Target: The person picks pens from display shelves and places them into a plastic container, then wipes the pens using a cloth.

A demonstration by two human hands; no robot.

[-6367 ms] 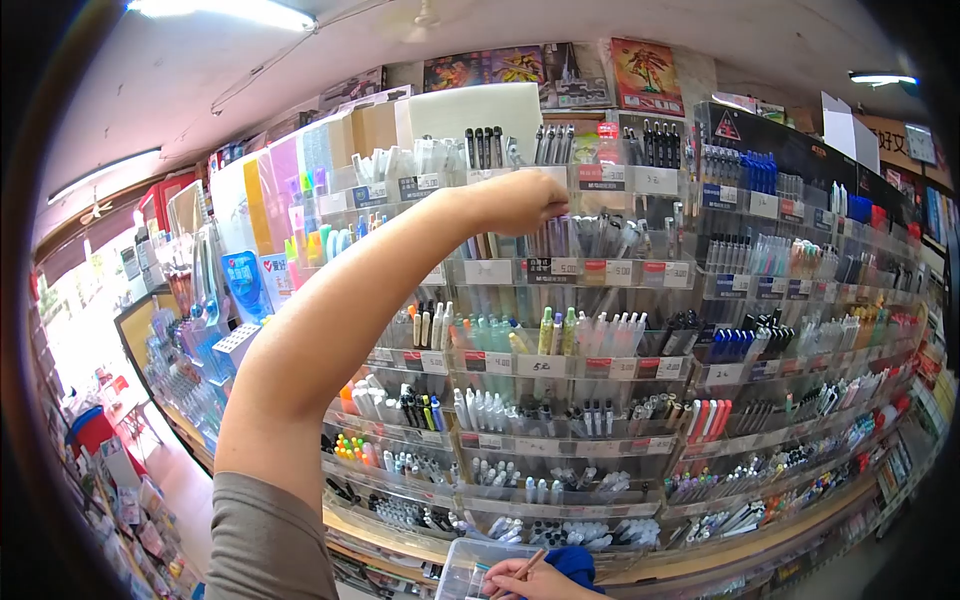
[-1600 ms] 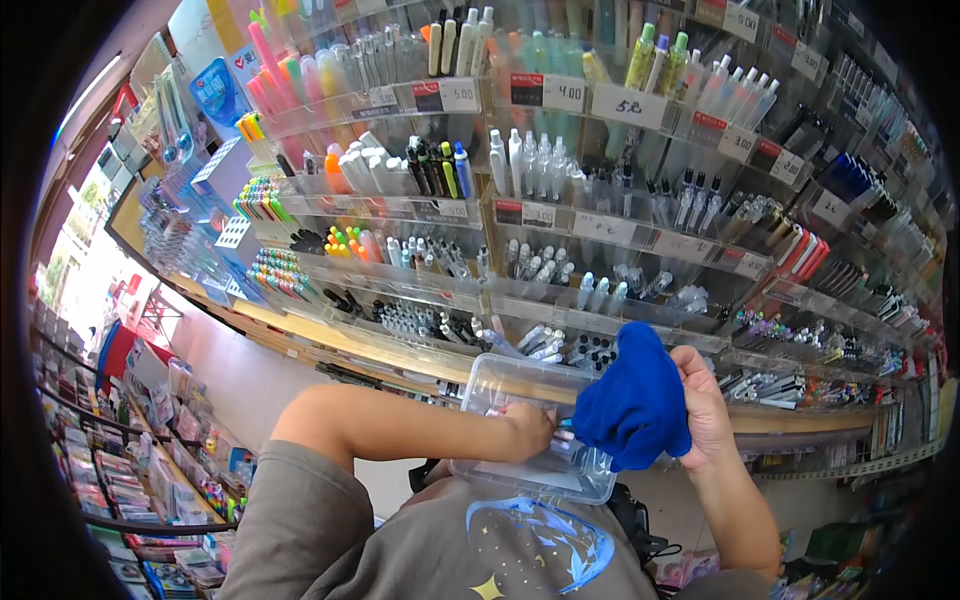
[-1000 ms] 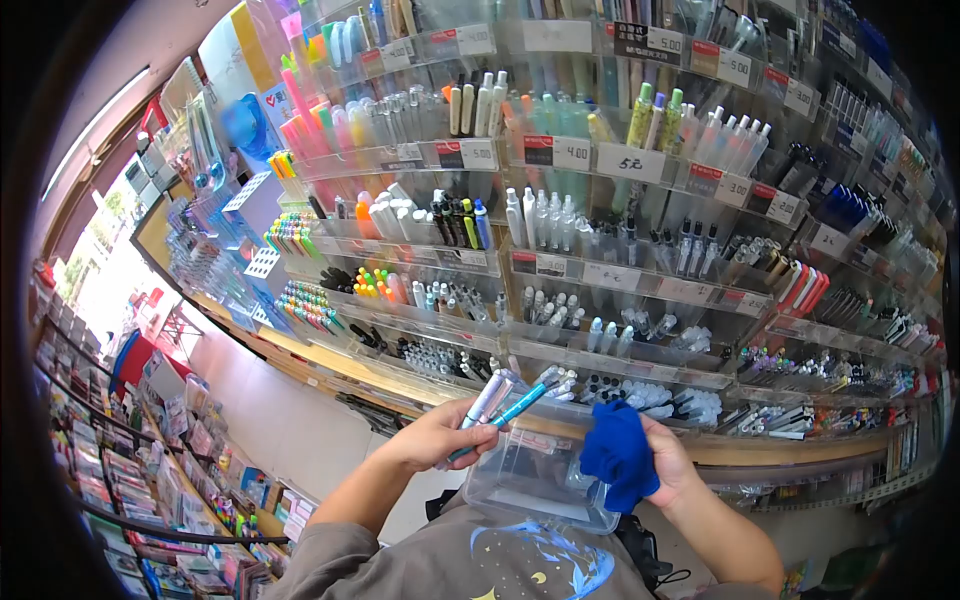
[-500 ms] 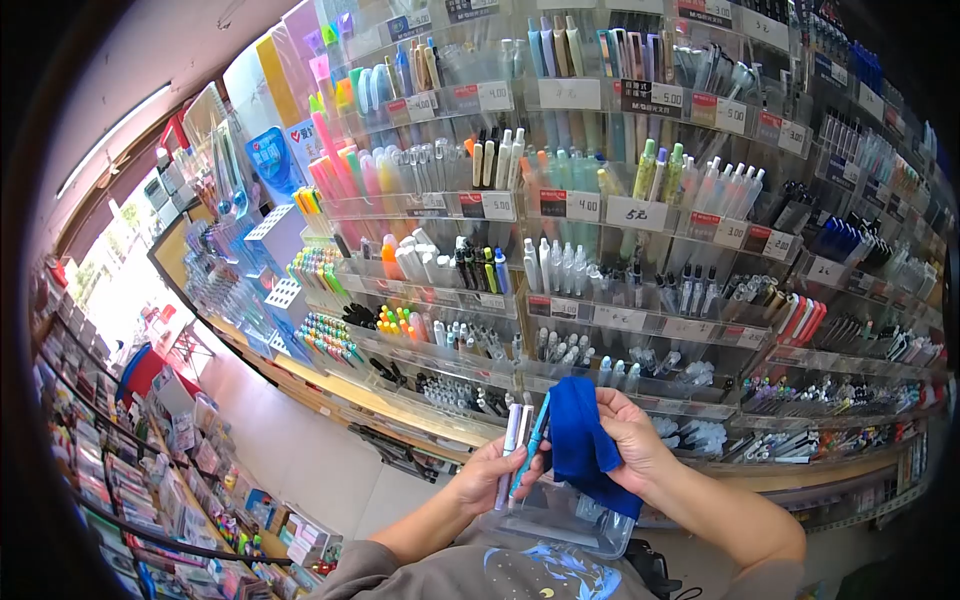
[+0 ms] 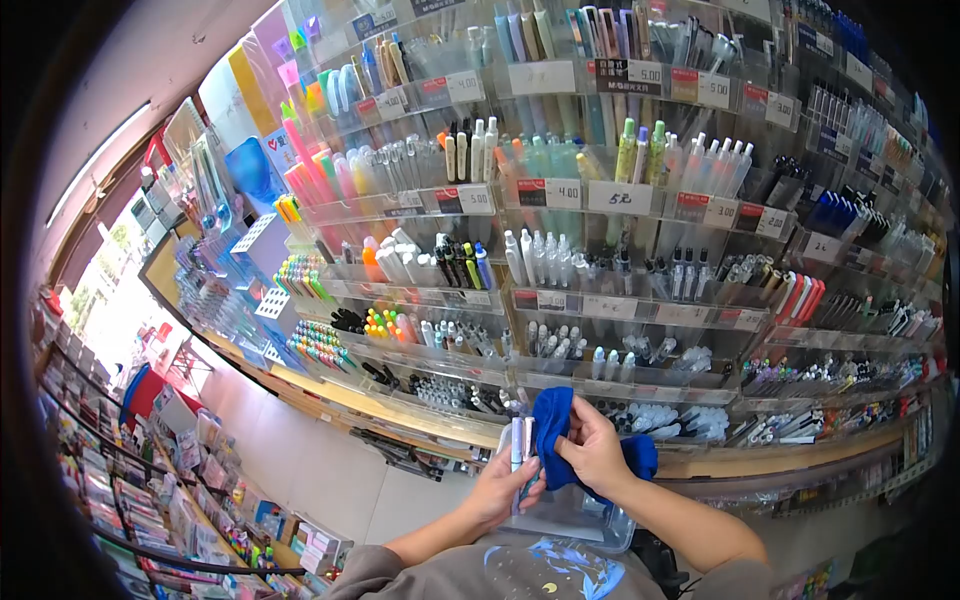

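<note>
In my left hand (image 5: 503, 490) are a few pens (image 5: 517, 445), held upright with pale lilac and white barrels showing. My fingers are wrapped round their lower parts. A blue cloth (image 5: 552, 425) hangs from my right hand (image 5: 592, 447), which pinches it close beside the pens. Part of the cloth drapes behind my right wrist. It covers the teal pen's upper part, so I cannot see much of that one. Below both hands is a clear plastic bin (image 5: 590, 527), partly hidden by the hands and the cloth.
Tiered clear shelves (image 5: 640, 290) packed with pens and price tags rise in front of me. A wooden ledge (image 5: 760, 460) runs beneath them. At the lower left stands a rack (image 5: 170, 480) of stationery. The pale floor (image 5: 330, 470) shows between rack and shelves.
My right hand has moved left with the cloth, bringing it against the pens and over the teal one. The cloth's loose end now lies behind the wrist. My view has shifted slightly.
</note>
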